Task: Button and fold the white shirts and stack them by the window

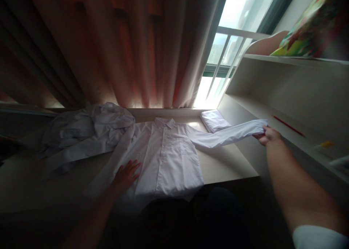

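Observation:
A white button-up shirt lies spread front side up on the pale tabletop, collar toward the window and hem hanging at the near edge. My right hand is closed around the cuff end of one sleeve, holding that sleeve stretched out to the right, its end raised off the table. My left hand rests flat with fingers spread on the shirt's left side, by the other sleeve. Behind the stretched sleeve sits a folded white garment. A rumpled heap of white clothing lies to the left, against the shirt.
A long curtain hangs behind the table, beside a bright window. On the right stands a shelf unit holding a red stick-like item, a small yellow object and, above, a colourful bag-like thing.

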`<action>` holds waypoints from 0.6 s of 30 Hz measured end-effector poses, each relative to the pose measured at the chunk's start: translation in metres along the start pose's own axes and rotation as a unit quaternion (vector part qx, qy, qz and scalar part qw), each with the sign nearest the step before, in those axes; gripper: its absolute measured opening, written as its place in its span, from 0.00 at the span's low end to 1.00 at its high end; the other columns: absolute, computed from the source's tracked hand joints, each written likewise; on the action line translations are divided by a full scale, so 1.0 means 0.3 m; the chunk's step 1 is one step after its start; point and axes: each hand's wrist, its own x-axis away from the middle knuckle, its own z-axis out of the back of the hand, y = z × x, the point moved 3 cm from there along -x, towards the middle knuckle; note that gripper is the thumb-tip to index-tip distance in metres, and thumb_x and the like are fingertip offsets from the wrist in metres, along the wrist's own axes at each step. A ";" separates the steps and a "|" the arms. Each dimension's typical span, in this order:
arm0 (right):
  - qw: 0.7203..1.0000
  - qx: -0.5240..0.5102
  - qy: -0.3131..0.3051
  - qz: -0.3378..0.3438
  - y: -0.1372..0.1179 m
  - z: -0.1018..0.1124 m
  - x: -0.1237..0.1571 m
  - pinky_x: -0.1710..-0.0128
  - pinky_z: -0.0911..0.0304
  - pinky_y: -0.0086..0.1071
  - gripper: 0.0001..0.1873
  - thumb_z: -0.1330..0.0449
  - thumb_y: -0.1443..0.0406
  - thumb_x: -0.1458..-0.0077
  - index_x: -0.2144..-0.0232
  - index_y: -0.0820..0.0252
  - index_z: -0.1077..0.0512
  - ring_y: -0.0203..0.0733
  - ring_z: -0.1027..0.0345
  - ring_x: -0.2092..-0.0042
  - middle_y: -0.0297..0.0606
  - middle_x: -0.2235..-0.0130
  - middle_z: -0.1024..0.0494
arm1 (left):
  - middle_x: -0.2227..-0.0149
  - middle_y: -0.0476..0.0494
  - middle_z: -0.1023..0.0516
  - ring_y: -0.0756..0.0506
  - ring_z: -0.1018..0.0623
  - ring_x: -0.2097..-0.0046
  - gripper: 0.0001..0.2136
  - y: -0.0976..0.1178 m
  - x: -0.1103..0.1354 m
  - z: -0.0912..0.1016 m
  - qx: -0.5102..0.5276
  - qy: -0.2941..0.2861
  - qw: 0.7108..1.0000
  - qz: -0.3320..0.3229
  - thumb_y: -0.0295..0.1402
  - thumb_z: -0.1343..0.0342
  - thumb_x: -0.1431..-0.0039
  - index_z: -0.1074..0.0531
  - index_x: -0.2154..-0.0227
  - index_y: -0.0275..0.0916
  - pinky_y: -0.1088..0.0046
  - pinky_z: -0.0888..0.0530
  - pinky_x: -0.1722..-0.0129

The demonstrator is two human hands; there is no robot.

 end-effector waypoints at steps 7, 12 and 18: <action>0.993 -0.104 -0.043 -0.029 -0.023 0.006 -0.004 0.74 0.35 0.31 0.18 0.54 0.77 0.42 0.71 0.62 0.27 0.34 0.27 0.68 0.47 0.56 0.24 | 0.28 0.47 0.49 0.38 0.51 0.27 0.26 -0.011 -0.001 0.001 0.022 0.003 1.000 0.004 0.40 0.56 0.34 0.41 0.33 0.51 0.46 0.50 0.33; 0.988 -0.123 -0.087 -0.009 -0.088 -0.080 0.032 0.72 0.35 0.32 0.17 0.54 0.78 0.42 0.70 0.62 0.27 0.35 0.27 0.67 0.45 0.60 0.24 | 0.30 0.45 0.42 0.39 0.47 0.28 0.24 0.006 -0.025 0.021 0.046 0.024 0.999 0.014 0.39 0.57 0.33 0.37 0.36 0.48 0.48 0.47 0.34; 0.982 -0.039 -0.161 0.093 -0.207 -0.396 0.205 0.71 0.35 0.30 0.11 0.50 0.74 0.38 0.56 0.58 0.32 0.29 0.35 0.73 0.32 0.67 0.28 | 0.32 0.40 0.38 0.39 0.44 0.29 0.21 0.025 -0.070 0.054 0.094 0.067 0.993 -0.001 0.39 0.56 0.33 0.31 0.41 0.44 0.48 0.43 0.35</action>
